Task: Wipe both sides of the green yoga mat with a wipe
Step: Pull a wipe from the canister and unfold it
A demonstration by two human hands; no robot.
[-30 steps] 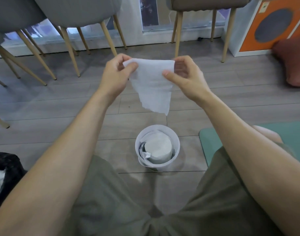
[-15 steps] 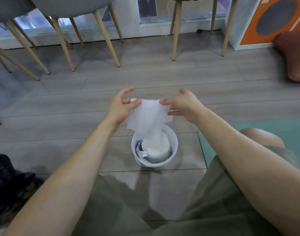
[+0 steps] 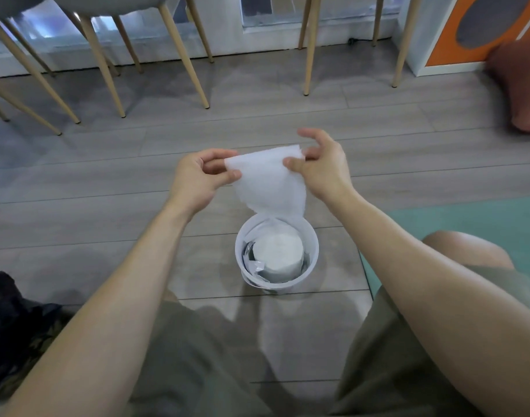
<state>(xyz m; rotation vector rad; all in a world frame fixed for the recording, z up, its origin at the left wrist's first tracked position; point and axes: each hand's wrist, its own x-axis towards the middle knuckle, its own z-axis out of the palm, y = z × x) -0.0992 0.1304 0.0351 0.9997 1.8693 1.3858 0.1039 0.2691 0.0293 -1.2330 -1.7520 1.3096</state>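
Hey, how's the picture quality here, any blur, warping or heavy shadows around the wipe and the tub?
Head view: the wipe, left hand and right hand are fairly sharp; the red cushion at the right edge is smeared; chair legs splay outward from wide-angle warping; soft shadow on the floor below the wipe tub; no hard glare.

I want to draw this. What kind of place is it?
Probably a room in a home or studio: grey plank floor, wooden chair legs along the wall, and a green yoga mat laid out.

One left hand (image 3: 197, 179), one right hand (image 3: 324, 167), one wipe (image 3: 269, 182), one white tub (image 3: 275, 288), one green yoga mat (image 3: 468, 218), one cushion (image 3: 522, 85).
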